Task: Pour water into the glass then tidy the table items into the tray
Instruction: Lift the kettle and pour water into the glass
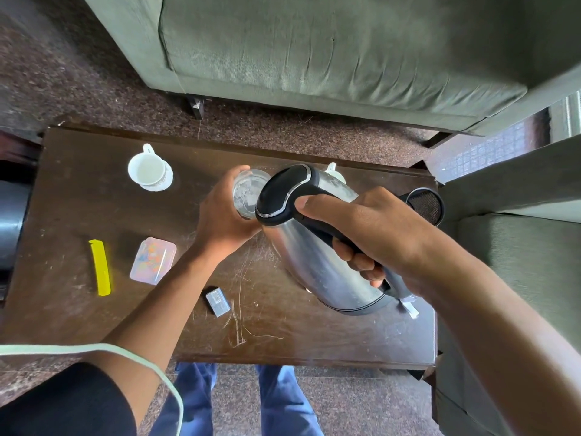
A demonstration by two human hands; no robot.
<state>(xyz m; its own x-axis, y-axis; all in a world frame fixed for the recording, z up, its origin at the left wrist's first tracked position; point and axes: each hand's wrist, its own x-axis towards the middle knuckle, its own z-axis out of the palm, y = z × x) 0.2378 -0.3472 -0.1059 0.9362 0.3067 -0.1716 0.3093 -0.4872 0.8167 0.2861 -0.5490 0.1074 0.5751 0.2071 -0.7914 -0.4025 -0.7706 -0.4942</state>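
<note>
In the head view, a dark brown wooden counter (94, 215) with many scratches stands in front of a green sofa (314, 58). The left hand (223, 221) holds a clear glass (248, 193) near the middle of the counter; its fingers (239, 171) are curled around the side of the glass, clamped on it. Whether the glass stands on the counter or is lifted a little, I cannot tell. The right hand (371, 234) grips the black handle of a steel kettle (320, 262). Its fingers are wrapped tightly around the handle and the thumb lies along the top of it. The kettle is tilted toward the left, with its black lid just beside the rim of the glass and partly over it. The spout is hidden under the lid, so the water stream cannot be seen.

At the far left part of the counter a white cup (146, 168) stands on a saucer. Nearer to the person lie a yellow strip (100, 267), a small pale plastic box (154, 261) with colourful content, and a little grey box (217, 302). Behind the kettle a second white cup (333, 173) is partly hidden. At the right edge of the counter a black mesh strainer (426, 206) shows behind the right hand. A pale cable (125, 354) crosses over the left forearm.
</note>
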